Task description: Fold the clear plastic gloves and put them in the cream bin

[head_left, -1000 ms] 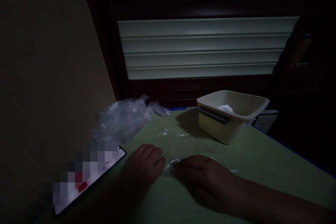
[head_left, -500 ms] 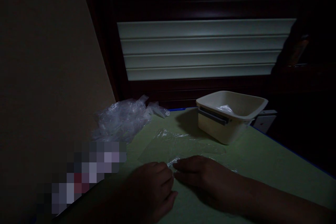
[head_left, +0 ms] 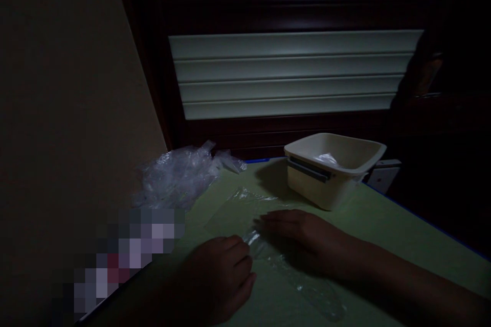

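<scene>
A thin clear plastic bag (head_left: 240, 209) lies spread on the green tabletop, with a creased, shiny part (head_left: 307, 286) reaching toward the near right. My left hand (head_left: 226, 276) is closed, its curled fingers on the bunched edge of the plastic bag. Just right of it, my right hand (head_left: 303, 232) is over the bag with its fingers stretched out and nothing in them. The fingertips are slightly blurred, and I cannot tell whether they touch the plastic.
A cream plastic bin (head_left: 326, 184) with a grey handle stands at the back right, some clear plastic inside. A heap of crumpled clear bags (head_left: 176, 176) lies at the back left by the wall (head_left: 76, 87). A pixelated patch covers something at the left edge. The room is dim.
My right hand has lifted off the bunched plastic and moved slightly away from me. The creased part of the bag now shows below it, toward the near right. My left hand has barely moved.
</scene>
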A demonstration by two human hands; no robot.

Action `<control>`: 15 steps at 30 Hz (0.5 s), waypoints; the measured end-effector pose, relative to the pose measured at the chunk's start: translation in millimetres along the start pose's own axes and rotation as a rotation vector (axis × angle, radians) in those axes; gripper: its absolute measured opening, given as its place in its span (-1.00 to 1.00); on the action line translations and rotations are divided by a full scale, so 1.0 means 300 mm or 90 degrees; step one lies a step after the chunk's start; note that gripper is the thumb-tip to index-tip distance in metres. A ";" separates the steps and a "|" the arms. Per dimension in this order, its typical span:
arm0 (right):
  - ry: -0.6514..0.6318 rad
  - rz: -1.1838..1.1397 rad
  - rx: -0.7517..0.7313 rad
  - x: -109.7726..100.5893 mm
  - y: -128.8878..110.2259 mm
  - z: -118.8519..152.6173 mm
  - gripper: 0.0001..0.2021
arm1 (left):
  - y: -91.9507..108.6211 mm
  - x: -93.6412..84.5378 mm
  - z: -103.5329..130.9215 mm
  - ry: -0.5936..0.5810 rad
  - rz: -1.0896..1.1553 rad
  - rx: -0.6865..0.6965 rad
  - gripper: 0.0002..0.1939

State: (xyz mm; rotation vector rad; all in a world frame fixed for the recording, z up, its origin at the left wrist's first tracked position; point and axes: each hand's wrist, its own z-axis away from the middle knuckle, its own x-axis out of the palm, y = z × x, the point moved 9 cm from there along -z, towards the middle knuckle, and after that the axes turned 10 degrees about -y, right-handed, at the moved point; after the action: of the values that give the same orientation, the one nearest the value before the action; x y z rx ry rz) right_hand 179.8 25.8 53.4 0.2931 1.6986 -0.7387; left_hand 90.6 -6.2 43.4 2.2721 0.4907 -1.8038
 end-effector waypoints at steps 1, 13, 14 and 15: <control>-0.008 0.005 -0.012 0.015 -0.007 -0.002 -0.46 | -0.003 -0.001 -0.001 0.000 0.008 -0.003 -0.86; -0.006 0.065 0.194 -0.007 0.137 0.027 -0.81 | -0.060 -0.001 0.007 0.015 0.005 -0.105 -0.90; -0.010 0.060 0.200 -0.001 0.139 0.026 -0.80 | -0.071 -0.009 0.010 0.031 -0.009 -0.124 -0.90; -0.015 0.052 0.197 0.007 0.135 0.022 -0.80 | -0.082 -0.016 0.013 0.045 -0.022 -0.142 -0.89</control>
State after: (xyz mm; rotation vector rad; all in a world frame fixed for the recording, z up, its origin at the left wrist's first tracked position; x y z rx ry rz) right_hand 207.1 52.5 37.9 0.5627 1.5391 -0.9405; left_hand 76.9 14.6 48.3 2.1925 0.7095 -1.5975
